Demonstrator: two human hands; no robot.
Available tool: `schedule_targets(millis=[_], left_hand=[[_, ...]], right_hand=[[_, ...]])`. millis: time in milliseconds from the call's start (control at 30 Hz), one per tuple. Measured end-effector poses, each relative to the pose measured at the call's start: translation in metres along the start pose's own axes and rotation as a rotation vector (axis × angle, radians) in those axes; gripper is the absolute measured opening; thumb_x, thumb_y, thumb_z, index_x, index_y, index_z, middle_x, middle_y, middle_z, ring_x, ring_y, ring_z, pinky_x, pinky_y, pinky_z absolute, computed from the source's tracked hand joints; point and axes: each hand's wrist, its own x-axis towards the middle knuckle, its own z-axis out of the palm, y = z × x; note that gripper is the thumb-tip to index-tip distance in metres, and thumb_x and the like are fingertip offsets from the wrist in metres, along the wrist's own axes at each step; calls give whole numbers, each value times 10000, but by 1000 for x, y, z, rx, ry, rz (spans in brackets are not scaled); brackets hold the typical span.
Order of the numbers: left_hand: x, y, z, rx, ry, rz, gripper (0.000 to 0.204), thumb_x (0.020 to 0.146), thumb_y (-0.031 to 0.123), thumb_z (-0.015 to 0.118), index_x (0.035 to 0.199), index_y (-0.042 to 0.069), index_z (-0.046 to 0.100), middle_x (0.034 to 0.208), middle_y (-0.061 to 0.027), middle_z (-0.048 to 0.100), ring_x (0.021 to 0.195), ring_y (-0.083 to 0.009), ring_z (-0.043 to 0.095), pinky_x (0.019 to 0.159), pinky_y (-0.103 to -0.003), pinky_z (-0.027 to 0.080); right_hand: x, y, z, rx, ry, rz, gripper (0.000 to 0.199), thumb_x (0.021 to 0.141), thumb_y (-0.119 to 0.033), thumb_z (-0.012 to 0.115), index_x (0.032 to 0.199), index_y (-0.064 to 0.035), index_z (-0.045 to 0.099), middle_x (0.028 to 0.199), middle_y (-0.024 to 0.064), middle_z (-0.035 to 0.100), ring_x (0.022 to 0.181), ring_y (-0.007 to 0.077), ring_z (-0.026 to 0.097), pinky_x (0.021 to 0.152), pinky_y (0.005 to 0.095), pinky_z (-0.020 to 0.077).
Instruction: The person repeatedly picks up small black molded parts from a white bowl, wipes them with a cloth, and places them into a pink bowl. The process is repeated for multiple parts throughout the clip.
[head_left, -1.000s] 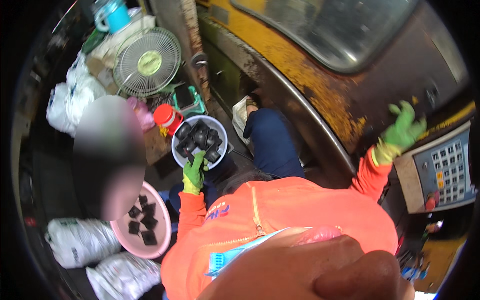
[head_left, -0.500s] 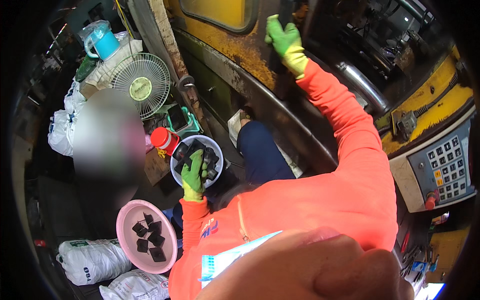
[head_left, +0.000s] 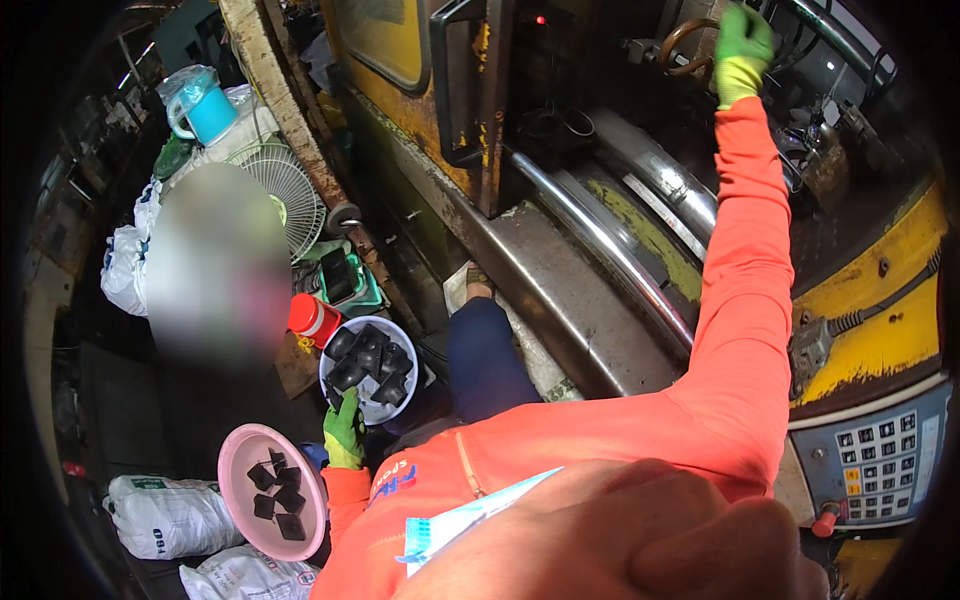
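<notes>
The left hand's (head_left: pixel 345 430) fingertips are merging with shadow at the near rim of the pale basin (head_left: pixel 376 410), so whether they are gripping anything I cannot tell; its fingers are sitting close together beside the black parts (head_left: pixel 368 352), which are lying heaped inside that basin; the right hand (head_left: pixel 744 45) is hanging near the upper edge, over the dark inside of the machine (head_left: pixel 870 335), next to a copper-coloured loop (head_left: pixel 685 50); its palm is facing out of sight, so I cannot tell whether it is holding something; a blurred oval (head_left: pixel 215 270) is covering part of the fan (head_left: pixel 298 205); the lower white sack (head_left: pixel 245 578) is being cut off by the bottom edge.

The orange right sleeve (head_left: pixel 745 250) is crossing in front of the machine and hiding some of it; a shiny rail (head_left: pixel 610 258) is slanting between the dark-trousered leg (head_left: pixel 482 350) and the machine's inside; a red container (head_left: pixel 316 320) is standing just beside the pale basin; a pink basin (head_left: pixel 234 470), holding black pieces (head_left: pixel 288 502), is resting left of the left hand.
</notes>
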Motion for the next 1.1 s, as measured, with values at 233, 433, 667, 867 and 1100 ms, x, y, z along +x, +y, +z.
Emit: schedule_targets(millis=[233, 433, 667, 867, 1100], left_hand=[[6, 18, 43, 250, -56, 17, 207, 884, 325, 659, 823, 128, 642, 609, 58, 500, 477, -47, 402, 452, -225, 276], [11, 33, 74, 302, -148, 44, 232, 888, 276, 658, 1000, 76, 691, 655, 60, 530, 513, -41, 407, 473, -212, 282], [13, 31, 56, 398, -95, 12, 294, 887, 262, 636, 1101, 62, 661, 667, 27, 514, 512, -66, 426, 455, -226, 314], [9, 59, 58, 9, -247, 243, 252, 885, 233, 573, 1031, 39, 640, 885, -7, 602, 724, -86, 526, 607, -235, 393], [-19, 109, 97, 502, -592, 894, 348, 940, 107, 414, 1232, -14, 560, 926, -33, 618, 634, -74, 467, 527, -225, 359]], right_hand=[[38, 231, -44, -347, 171, 469, 538, 790, -486, 596, 968, 18, 656, 975, 224, 667, 895, 376, 640, 768, 457, 490], [55, 238, -45, -996, -86, 143, 471, 898, -408, 454, 944, 17, 653, 1019, 236, 655, 991, 408, 625, 843, 493, 499], [43, 204, -82, -963, 72, -66, 467, 904, -372, 420, 845, 34, 642, 868, 294, 636, 861, 472, 603, 776, 532, 474], [4, 75, -64, -528, 271, -208, 393, 903, -335, 521, 888, 41, 632, 823, 209, 636, 763, 350, 578, 717, 439, 453], [-123, -176, -5, 192, -658, -925, 238, 880, 18, 553, 1100, 7, 645, 1054, 152, 655, 948, 276, 631, 864, 353, 494]])
